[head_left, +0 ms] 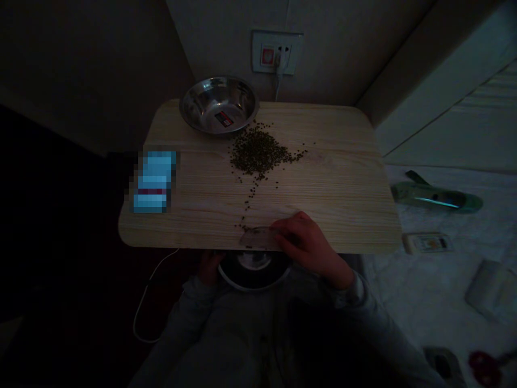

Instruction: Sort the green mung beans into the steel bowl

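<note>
Left hand (210, 267) on bowl (254, 275) rim below table (335, 188) edge; finger pose can't tell. Seeds (257, 151) piled mid-table, thin trail toward near edge. Right hand (309, 242) pinching clear scraper (260, 237) at near edge, above bowl.

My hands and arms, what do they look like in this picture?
Your left hand and right hand wear no gloves. Your left sleeve and right sleeve are long and look plain grey, with soft folds near the wrists. It's too dark to judge the exact shade.
</note>
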